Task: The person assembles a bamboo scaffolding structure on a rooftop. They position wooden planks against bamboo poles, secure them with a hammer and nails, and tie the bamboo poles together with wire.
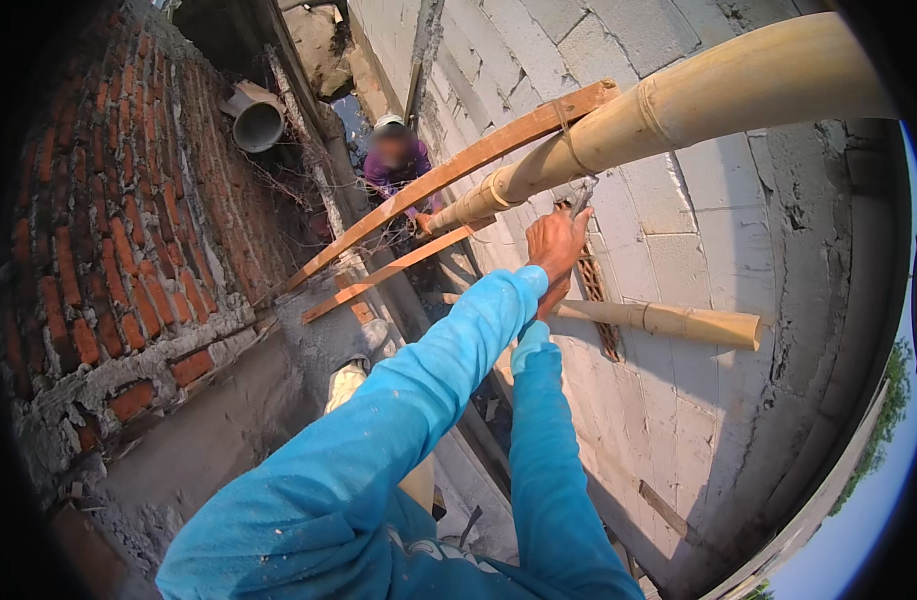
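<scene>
My left hand (pixel 556 243) is raised against the grey block wall (pixel 669 260), just under the thick bamboo pole (pixel 619 120). Its fingers are closed around a small grey metal tool (pixel 581 196), whose exact kind is too small to tell. Behind the left wrist, my right hand (pixel 553 297) shows only in part; its fingers are hidden. A brown strip with a lattice of holes (pixel 591 285) runs down the wall beside both hands. A thinner bamboo pole (pixel 669 322) sticks out below them.
Wooden battens (pixel 449 175) run alongside the thick bamboo, one tied to it. A person in purple (pixel 397 165) is below, with a hand near the bamboo's far end. A rough red brick wall (pixel 119 230) and a round pipe (pixel 259 127) are on the left.
</scene>
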A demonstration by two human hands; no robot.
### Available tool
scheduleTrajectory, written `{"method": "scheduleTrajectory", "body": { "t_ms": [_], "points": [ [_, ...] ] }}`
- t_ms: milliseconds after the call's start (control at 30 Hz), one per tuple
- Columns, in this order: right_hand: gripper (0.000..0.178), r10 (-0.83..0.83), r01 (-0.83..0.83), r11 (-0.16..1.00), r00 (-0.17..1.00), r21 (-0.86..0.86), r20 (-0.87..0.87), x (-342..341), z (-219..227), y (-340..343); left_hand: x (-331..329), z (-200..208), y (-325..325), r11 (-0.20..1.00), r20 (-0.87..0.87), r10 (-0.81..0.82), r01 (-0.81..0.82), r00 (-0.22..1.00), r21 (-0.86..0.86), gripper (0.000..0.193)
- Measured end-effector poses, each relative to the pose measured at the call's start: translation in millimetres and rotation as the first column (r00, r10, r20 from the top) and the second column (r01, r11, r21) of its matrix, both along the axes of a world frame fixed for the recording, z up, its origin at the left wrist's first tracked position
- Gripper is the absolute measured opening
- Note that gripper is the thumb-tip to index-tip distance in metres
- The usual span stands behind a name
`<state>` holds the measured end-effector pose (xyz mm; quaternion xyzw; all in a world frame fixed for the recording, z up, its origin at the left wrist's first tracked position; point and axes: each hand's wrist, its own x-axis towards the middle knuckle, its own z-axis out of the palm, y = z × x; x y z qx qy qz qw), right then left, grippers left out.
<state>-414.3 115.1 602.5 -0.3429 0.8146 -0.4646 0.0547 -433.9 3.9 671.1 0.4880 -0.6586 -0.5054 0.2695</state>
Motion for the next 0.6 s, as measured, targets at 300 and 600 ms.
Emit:
{"method": "scheduleTrajectory", "body": {
  "t_ms": [300, 600],
  "points": [
    [0.041, -0.021, 0.021, 0.999, 1.000, -0.043, -0.008, 4, -6, 2, -1, -12, -3, 0.995, 0.006, -0.067, 0.068, 0.998, -0.069, 0.048],
    [0.031, -0.029, 0.041, 0.989, 0.996, 0.142, -0.085, -23, 29, -17, 66, 23, -6, 0.983, -0.063, -0.046, 0.034, 0.997, -0.182, 0.050]
  ]
}}
